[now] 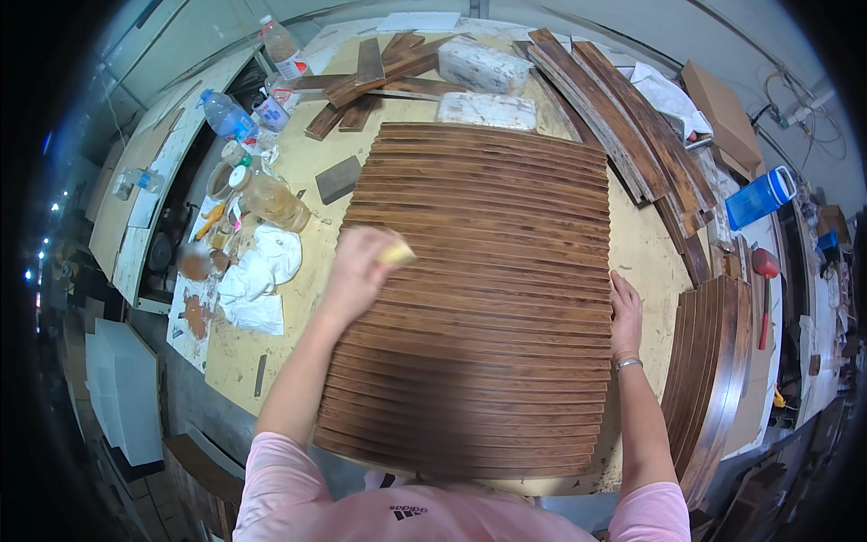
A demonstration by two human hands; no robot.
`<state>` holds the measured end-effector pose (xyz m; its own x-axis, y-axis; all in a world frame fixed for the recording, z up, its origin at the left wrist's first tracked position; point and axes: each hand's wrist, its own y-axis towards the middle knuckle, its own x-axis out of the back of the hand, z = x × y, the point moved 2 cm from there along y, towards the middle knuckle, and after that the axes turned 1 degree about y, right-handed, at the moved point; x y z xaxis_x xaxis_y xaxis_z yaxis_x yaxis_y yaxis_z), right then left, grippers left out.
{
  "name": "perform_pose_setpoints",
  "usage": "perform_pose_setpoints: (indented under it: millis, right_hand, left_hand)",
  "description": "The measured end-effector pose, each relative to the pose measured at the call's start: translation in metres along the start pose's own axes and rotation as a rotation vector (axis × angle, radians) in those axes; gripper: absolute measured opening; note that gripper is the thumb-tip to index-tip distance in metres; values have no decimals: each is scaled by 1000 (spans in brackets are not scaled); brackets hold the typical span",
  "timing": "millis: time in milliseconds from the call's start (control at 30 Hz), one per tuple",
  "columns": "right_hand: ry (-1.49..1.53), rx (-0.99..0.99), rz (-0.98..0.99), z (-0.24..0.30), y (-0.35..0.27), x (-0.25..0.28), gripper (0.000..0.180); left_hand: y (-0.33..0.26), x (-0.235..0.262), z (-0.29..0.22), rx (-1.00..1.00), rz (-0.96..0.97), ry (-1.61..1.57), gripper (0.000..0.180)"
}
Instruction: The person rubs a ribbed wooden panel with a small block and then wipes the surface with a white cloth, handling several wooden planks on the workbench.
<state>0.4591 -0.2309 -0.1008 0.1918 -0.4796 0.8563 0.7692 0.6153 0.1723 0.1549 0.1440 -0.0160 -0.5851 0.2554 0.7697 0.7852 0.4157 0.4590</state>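
Around me the worktop (235, 366) is crowded. To my left stand a blue-capped bottle (226, 116) and a jug (271, 200) of brownish liquid, with a crumpled white cloth (260, 282) nearer me. A dark block (339, 180) lies just beside the upper left of the slats (479, 307). Planks (388, 77) are piled crosswise at the far end, and two white packs (483, 65) sit against that side, hemming the slats in. Long boards (596, 113) slant past the far right corner; a stack (709, 361) of strips, a red mallet (766, 264) and a blue bottle (759, 200) fill the right.

The slats lie side by side in front of me, between my hands. My left grip (359, 266) is closed on a yellow sponge (397, 252) over their left part; I cannot tell whether it touches them. My right grip (625, 312) is open, fingers resting along their right edge.
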Motion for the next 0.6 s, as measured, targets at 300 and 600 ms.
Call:
perform_pose_setpoints:
  millis: [300,600]
  right_hand:
    - [-21,24,-17,-3,-1,-1,55]
    - [-49,47,38,-7,-2,0,45]
  left_hand:
    - [-38,75,80,437,-131,427,31]
    - [-34,57,67,253,-60,369,33]
